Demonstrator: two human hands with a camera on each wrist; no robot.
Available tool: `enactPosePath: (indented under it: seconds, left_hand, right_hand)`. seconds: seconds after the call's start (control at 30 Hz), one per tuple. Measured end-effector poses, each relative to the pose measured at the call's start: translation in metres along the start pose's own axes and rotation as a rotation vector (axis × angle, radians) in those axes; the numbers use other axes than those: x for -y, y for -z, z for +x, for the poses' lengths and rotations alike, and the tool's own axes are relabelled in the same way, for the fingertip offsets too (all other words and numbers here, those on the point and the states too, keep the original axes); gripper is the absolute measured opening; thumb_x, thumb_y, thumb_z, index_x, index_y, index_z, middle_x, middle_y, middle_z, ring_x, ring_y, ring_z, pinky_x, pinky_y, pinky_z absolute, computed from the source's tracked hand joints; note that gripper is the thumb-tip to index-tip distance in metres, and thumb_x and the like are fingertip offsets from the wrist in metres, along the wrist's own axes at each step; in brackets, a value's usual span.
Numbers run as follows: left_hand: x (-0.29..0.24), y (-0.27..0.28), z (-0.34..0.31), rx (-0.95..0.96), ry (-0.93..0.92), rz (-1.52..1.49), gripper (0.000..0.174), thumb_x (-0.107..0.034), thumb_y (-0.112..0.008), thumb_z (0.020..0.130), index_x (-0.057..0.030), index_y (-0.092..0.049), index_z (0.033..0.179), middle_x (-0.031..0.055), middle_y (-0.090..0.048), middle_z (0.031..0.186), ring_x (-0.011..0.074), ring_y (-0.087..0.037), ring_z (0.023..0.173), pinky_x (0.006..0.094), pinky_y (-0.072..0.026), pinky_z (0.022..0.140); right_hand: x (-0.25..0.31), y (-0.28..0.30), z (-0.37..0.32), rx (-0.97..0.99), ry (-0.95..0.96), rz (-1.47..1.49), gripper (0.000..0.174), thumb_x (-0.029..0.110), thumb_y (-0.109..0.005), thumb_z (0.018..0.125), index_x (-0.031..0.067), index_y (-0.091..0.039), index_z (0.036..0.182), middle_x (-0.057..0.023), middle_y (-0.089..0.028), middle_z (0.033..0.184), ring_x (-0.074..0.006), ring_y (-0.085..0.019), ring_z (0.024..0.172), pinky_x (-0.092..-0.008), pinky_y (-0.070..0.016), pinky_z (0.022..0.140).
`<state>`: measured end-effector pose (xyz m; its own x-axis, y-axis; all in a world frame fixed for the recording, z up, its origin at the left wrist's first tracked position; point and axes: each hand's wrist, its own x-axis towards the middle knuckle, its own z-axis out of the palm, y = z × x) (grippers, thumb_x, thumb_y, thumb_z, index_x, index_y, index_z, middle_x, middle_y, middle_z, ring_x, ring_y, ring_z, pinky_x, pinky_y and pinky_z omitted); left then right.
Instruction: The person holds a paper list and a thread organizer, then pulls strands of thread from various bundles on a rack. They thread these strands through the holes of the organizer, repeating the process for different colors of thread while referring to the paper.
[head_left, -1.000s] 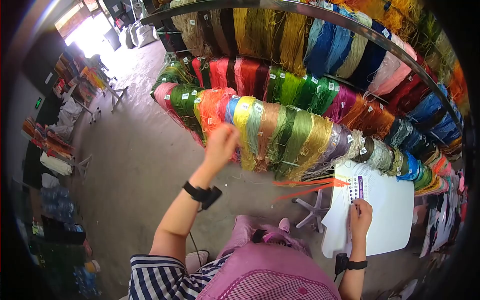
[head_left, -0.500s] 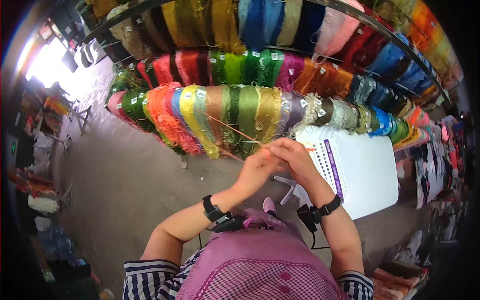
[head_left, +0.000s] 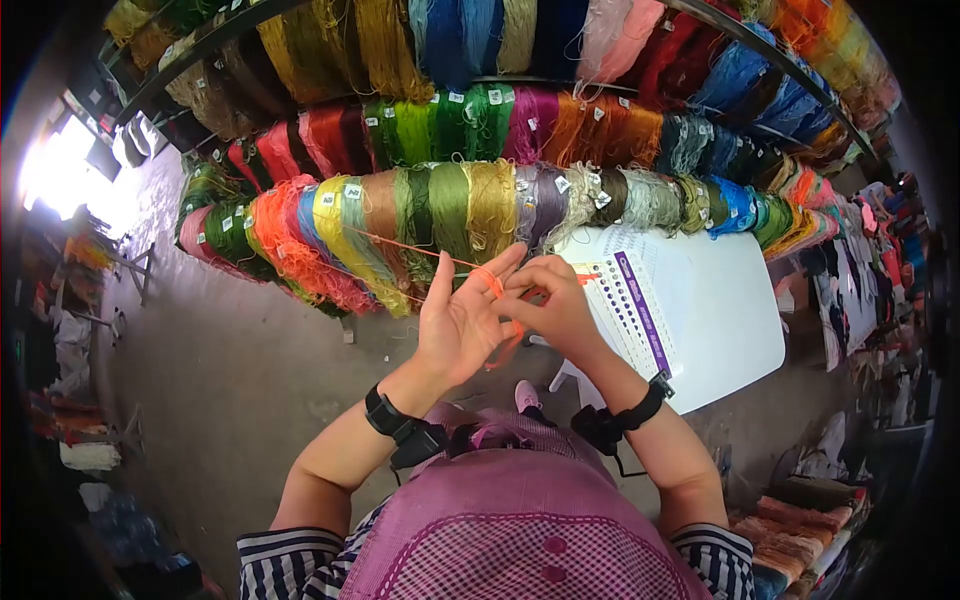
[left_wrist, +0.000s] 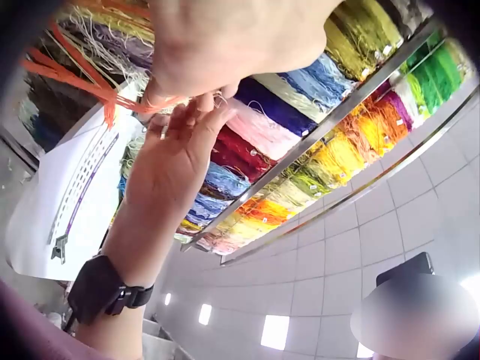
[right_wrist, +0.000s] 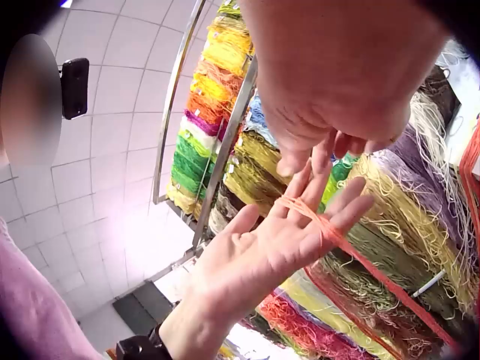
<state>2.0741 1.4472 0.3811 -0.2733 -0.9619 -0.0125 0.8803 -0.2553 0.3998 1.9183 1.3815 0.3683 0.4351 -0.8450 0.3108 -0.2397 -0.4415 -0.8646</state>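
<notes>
In the head view my left hand is palm up with its fingers extended, and orange thread is looped around them. The right wrist view shows the thread crossing the fingers of my left hand. Against its fingertips, my right hand has thumb and fingers brought together, pinching the thread; its exact hold is partly hidden. A strand runs from the hands towards the yellow skein. More orange strands hang beside the hands in the left wrist view.
Rows of coloured skeins hang on racks ahead, with a metal rail above. A white table holding a punched card with a purple strip stands at the right. Folded textiles lie lower right.
My left hand has come away from the orange skeins to meet my right, which left the table. Since half a second ago my left palm has turned up and its fingers have spread.
</notes>
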Motion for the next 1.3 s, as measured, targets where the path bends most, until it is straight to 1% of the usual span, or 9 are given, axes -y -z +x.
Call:
enactPosePath:
  seconds: [0.2, 0.27, 0.43, 0.63, 0.9, 1.07, 1.2, 1.27, 1.3]
  left_hand:
    - [0.001, 0.01, 0.007, -0.085, 0.036, 0.149, 0.064, -0.051, -0.033, 0.103, -0.0039, -0.038, 0.147, 0.0067, -0.044, 0.147, 0.0218, -0.053, 0.121, 0.0464, -0.0421, 0.102]
    - [0.0, 0.019, 0.011, -0.19, 0.007, 0.178, 0.056, -0.045, -0.036, 0.103, -0.0046, -0.043, 0.143, 0.0047, -0.045, 0.146, 0.0212, -0.053, 0.12, 0.0486, -0.0419, 0.102]
    - [-0.026, 0.069, 0.022, -0.502, -0.042, 0.179, 0.029, -0.03, -0.045, 0.102, -0.0142, -0.06, 0.121, -0.0018, -0.052, 0.142, 0.0191, -0.055, 0.118, 0.0594, -0.0401, 0.103]
    - [-0.06, 0.147, 0.018, -0.542, -0.062, 0.048, 0.026, -0.026, -0.045, 0.102, -0.0118, -0.06, 0.117, 0.006, -0.059, 0.135, 0.024, -0.06, 0.115, 0.051, -0.045, 0.102]
    - [-0.061, 0.13, 0.036, -0.551, -0.064, 0.308, 0.038, -0.03, -0.047, 0.101, -0.0104, -0.052, 0.134, 0.0045, -0.059, 0.133, 0.0201, -0.063, 0.105, 0.0357, -0.0515, 0.091]
    - [-0.043, 0.127, 0.042, -0.681, -0.104, 0.686, 0.024, -0.023, -0.055, 0.098, -0.0081, -0.063, 0.114, 0.0024, -0.067, 0.105, 0.0111, -0.061, 0.083, 0.0251, -0.0477, 0.07]
    - [0.008, 0.084, 0.065, -0.623, -0.228, 1.096, 0.02, -0.018, -0.056, 0.096, -0.0079, -0.066, 0.109, -0.0019, -0.067, 0.095, 0.0046, -0.054, 0.074, 0.0201, -0.041, 0.062]
    - [0.032, 0.05, 0.081, -0.453, -0.023, 0.964, 0.022, -0.017, -0.056, 0.096, -0.0076, -0.066, 0.112, -0.0019, -0.068, 0.094, 0.0039, -0.054, 0.072, 0.0188, -0.0413, 0.061]
    - [0.045, 0.038, 0.091, -0.41, 0.083, 0.923, 0.023, -0.017, -0.056, 0.096, -0.0074, -0.066, 0.115, -0.0014, -0.068, 0.095, 0.0041, -0.055, 0.072, 0.0184, -0.042, 0.061]
  right_hand:
    - [-0.003, 0.0, -0.004, 0.083, 0.018, -0.1, 0.015, 0.019, -0.076, 0.08, 0.0069, -0.069, 0.084, -0.0036, -0.06, 0.085, -0.0208, -0.054, 0.092, -0.0352, -0.0463, 0.078]
    - [0.004, 0.009, -0.006, 0.175, -0.34, 0.531, 0.015, 0.02, -0.068, 0.091, 0.0063, -0.064, 0.089, -0.0002, -0.06, 0.078, -0.0154, -0.054, 0.074, -0.0323, -0.0472, 0.073]
    - [0.005, 0.068, -0.011, 0.077, -0.374, 1.084, 0.013, 0.02, -0.056, 0.099, 0.0124, -0.054, 0.09, 0.0073, -0.049, 0.073, -0.0022, -0.039, 0.059, -0.0178, -0.0318, 0.052]
    - [0.001, 0.245, -0.033, -0.275, -0.505, -0.05, 0.008, 0.017, -0.061, 0.095, 0.0143, -0.06, 0.088, 0.0117, -0.046, 0.075, 0.0014, -0.033, 0.061, -0.0172, -0.0259, 0.051]
    - [-0.01, 0.485, -0.112, 0.055, -0.609, -0.853, 0.019, 0.018, -0.061, 0.094, 0.0059, -0.055, 0.081, 0.0051, -0.047, 0.065, -0.0069, -0.047, 0.062, -0.0269, -0.0364, 0.054]
    - [-0.022, 0.619, -0.185, -0.596, -0.361, -1.751, 0.029, 0.028, -0.061, 0.095, 0.0025, -0.055, 0.081, -0.0057, -0.05, 0.067, -0.0193, -0.056, 0.065, -0.04, -0.0436, 0.061]
    - [-0.032, 0.575, -0.159, -0.752, -0.381, -0.362, 0.028, 0.027, -0.054, 0.1, 0.0008, -0.062, 0.098, -0.0066, -0.064, 0.083, -0.016, -0.061, 0.08, -0.0325, -0.0477, 0.072]
    - [-0.031, 0.466, -0.104, -0.66, -0.041, -0.74, 0.024, 0.021, -0.049, 0.102, 0.0029, -0.061, 0.091, -0.0049, -0.06, 0.087, -0.014, -0.058, 0.08, -0.0274, -0.0473, 0.075]
    - [-0.059, 0.453, -0.094, -0.811, -0.194, 0.011, 0.019, 0.019, -0.053, 0.098, 0.0027, -0.062, 0.1, -0.0044, -0.06, 0.089, -0.01, -0.055, 0.074, -0.0232, -0.044, 0.061]
